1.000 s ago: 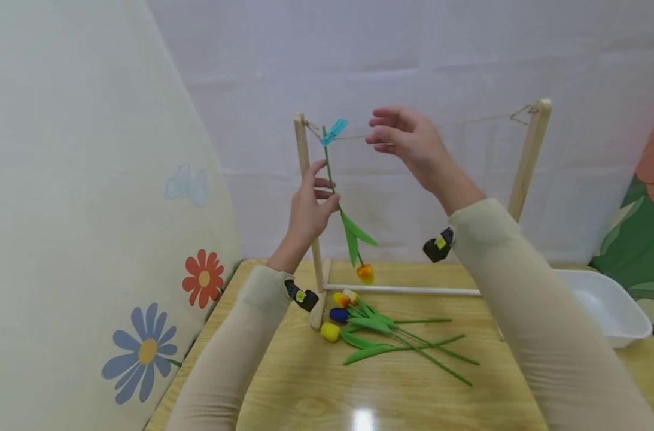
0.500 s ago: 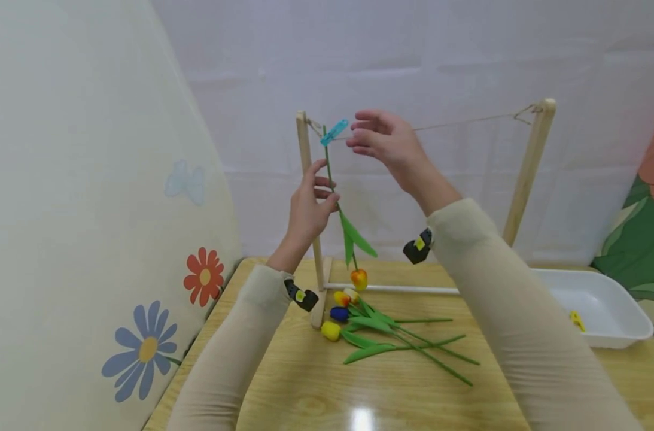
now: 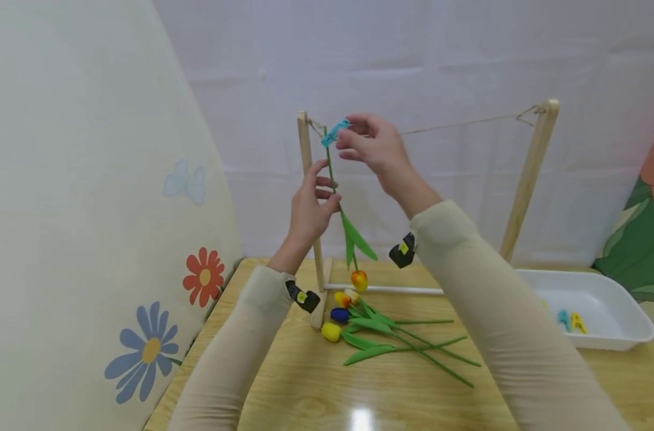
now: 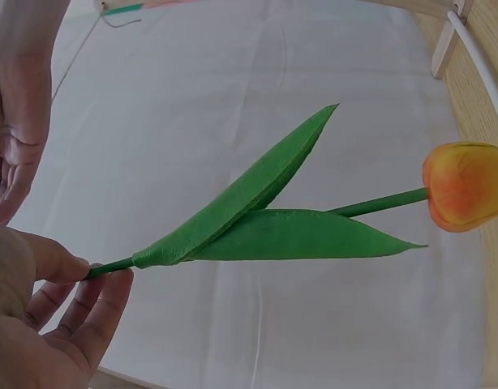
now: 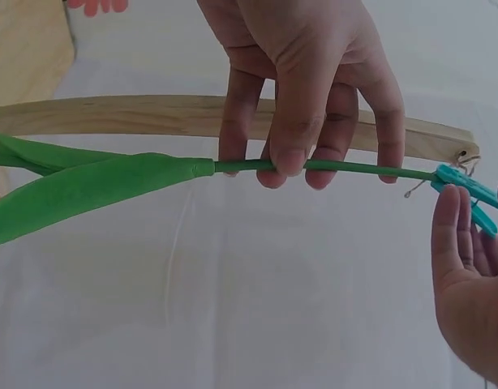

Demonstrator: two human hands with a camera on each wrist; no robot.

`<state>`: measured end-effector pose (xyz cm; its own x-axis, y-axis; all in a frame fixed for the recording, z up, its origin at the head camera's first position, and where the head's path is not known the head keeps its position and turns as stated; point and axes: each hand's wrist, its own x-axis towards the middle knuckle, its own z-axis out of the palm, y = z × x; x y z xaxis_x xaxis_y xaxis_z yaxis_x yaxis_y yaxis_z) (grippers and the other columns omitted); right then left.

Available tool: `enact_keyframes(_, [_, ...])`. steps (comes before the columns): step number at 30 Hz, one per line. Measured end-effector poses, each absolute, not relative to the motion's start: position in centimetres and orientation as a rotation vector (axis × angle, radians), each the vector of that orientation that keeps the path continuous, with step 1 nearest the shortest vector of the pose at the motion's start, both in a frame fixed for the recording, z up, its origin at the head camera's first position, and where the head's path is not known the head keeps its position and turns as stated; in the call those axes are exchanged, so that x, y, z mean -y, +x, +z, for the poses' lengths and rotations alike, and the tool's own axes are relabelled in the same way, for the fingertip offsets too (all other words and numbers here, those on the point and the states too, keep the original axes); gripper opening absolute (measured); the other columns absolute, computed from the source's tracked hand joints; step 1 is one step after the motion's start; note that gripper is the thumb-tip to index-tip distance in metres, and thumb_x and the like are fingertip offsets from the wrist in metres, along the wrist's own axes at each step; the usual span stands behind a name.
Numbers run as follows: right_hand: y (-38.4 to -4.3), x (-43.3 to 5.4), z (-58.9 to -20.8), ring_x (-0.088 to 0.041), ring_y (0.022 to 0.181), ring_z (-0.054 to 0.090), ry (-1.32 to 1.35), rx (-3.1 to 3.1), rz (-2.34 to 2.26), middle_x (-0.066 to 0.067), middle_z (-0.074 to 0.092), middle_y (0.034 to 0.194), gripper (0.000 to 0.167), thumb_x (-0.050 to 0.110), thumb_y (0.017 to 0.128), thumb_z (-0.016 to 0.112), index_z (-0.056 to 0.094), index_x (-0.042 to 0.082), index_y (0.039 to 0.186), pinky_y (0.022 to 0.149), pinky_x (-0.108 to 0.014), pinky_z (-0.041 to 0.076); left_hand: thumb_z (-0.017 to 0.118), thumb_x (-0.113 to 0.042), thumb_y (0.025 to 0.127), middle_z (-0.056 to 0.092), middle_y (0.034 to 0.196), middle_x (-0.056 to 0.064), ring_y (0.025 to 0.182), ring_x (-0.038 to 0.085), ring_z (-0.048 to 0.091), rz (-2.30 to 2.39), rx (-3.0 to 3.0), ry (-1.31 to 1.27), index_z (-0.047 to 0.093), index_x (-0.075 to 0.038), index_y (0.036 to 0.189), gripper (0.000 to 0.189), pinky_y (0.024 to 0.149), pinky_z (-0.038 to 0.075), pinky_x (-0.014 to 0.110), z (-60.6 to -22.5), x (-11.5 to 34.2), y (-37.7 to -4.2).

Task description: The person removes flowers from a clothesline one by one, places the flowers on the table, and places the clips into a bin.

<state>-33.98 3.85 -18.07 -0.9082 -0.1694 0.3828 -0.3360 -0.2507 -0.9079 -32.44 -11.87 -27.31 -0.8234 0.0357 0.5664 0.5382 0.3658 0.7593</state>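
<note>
An artificial orange-yellow tulip point(image 3: 359, 280) hangs head down from a string. Its green stem is clamped near the top by a blue clothespin point(image 3: 334, 133). My left hand point(image 3: 309, 209) pinches the stem between thumb and fingers, above the leaves point(image 4: 298, 235). My right hand point(image 3: 377, 146) has its thumb and fingers about the handle end of the clothespin; in the right wrist view its fingers point(image 5: 448, 235) touch the clip, while its thumb is mostly cut off by the frame edge.
Several artificial tulips point(image 3: 372, 325) lie on the wooden table point(image 3: 305, 383). Wooden posts point(image 3: 528, 179) carry the string point(image 3: 456, 125), with a white bar point(image 3: 402, 290) low between them. At right, a white tray point(image 3: 617, 311) holds yellow and blue clothespins point(image 3: 577, 323).
My right hand has moved left along the string to the blue clothespin. The tulip head has swung slightly left and down. My left hand keeps its grip on the stem.
</note>
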Motion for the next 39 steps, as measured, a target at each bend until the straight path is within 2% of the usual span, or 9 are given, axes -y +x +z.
enact_keyframes(4, [-33.9, -3.4, -18.1, -0.022, 0.090, 0.069, 0.597, 1.836, 2.310, -0.009, 0.066, 0.103, 0.031, 0.008, 0.096, 0.069, 0.062, -0.002, 0.124, 0.085, -0.036, 0.061, 0.064, 0.007, 0.092, 0.064, 0.113, 0.021, 0.095, 0.033, 0.069, -1.455, 2.175, -0.494, 0.043, -0.012, 0.150, 0.065, 0.070, 0.063, 0.032, -27.2, 11.8, -32.4])
enact_keyframes(9, [-33.7, -3.1, -18.0, -0.022, 0.089, 0.071, 0.536, 1.848, 2.276, -0.009, 0.067, 0.104, 0.024, 0.011, 0.098, 0.067, 0.064, 0.002, 0.120, 0.080, -0.035, 0.062, 0.064, 0.006, 0.092, 0.064, 0.115, 0.025, 0.095, 0.033, 0.069, -1.457, 2.176, -0.493, 0.043, -0.012, 0.150, 0.064, 0.070, 0.063, 0.032, -27.2, 11.7, -32.4])
enact_keyframes(17, [-33.4, -3.4, -17.8, -0.016, 0.066, 0.069, 0.465, 1.788, 2.166, -0.006, 0.063, 0.101, 0.010, 0.012, 0.100, 0.063, 0.062, 0.007, 0.108, 0.064, -0.032, 0.062, 0.064, 0.007, 0.092, 0.065, 0.111, 0.020, 0.094, 0.033, 0.069, -1.426, 2.196, -0.516, 0.043, -0.010, 0.150, 0.064, 0.071, 0.063, 0.034, -27.4, 11.6, -32.2])
enact_keyframes(24, [-32.9, -4.7, -17.6, -0.016, 0.058, 0.065, 0.502, 1.631, 2.140, -0.006, 0.061, 0.102, 0.007, 0.013, 0.100, 0.062, 0.061, 0.009, 0.106, 0.058, -0.030, 0.060, 0.065, 0.004, 0.094, 0.067, 0.112, 0.016, 0.095, 0.031, 0.070, -1.312, 2.236, -0.539, 0.043, -0.009, 0.148, 0.060, 0.073, 0.062, 0.038, -27.9, 12.0, -31.6])
enact_keyframes(29, [-32.7, -6.4, -17.7, -0.020, 0.069, 0.067, 0.602, 1.541, 2.220, -0.007, 0.058, 0.109, 0.013, 0.013, 0.103, 0.056, 0.054, 0.008, 0.115, 0.062, -0.030, 0.061, 0.065, 0.006, 0.093, 0.069, 0.111, 0.017, 0.095, 0.031, 0.070, -1.268, 2.223, -0.583, 0.046, -0.004, 0.141, 0.053, 0.074, 0.062, 0.041, -28.1, 12.0, -31.3])
enact_keyframes(35, [-32.1, -9.1, -18.3, -0.026, 0.095, 0.066, 0.640, 1.571, 2.273, -0.010, 0.058, 0.118, 0.023, 0.015, 0.106, 0.048, 0.047, 0.008, 0.128, 0.077, -0.033, 0.062, 0.064, 0.005, 0.095, 0.069, 0.111, 0.016, 0.096, 0.028, 0.070, -1.223, 2.237, -0.636, 0.050, -0.001, 0.130, 0.038, 0.075, 0.062, 0.040, -28.7, 11.7, -30.9])
enact_keyframes(39, [-31.7, -10.9, -18.7, -0.027, 0.104, 0.065, 0.644, 1.563, 2.284, -0.012, 0.058, 0.119, 0.027, 0.013, 0.106, 0.048, 0.046, 0.005, 0.132, 0.088, -0.034, 0.060, 0.063, 0.006, 0.095, 0.069, 0.109, 0.015, 0.095, 0.027, 0.070, -1.179, 2.235, -0.682, 0.053, 0.001, 0.125, 0.032, 0.074, 0.062, 0.038, -29.2, 11.3, -30.7])
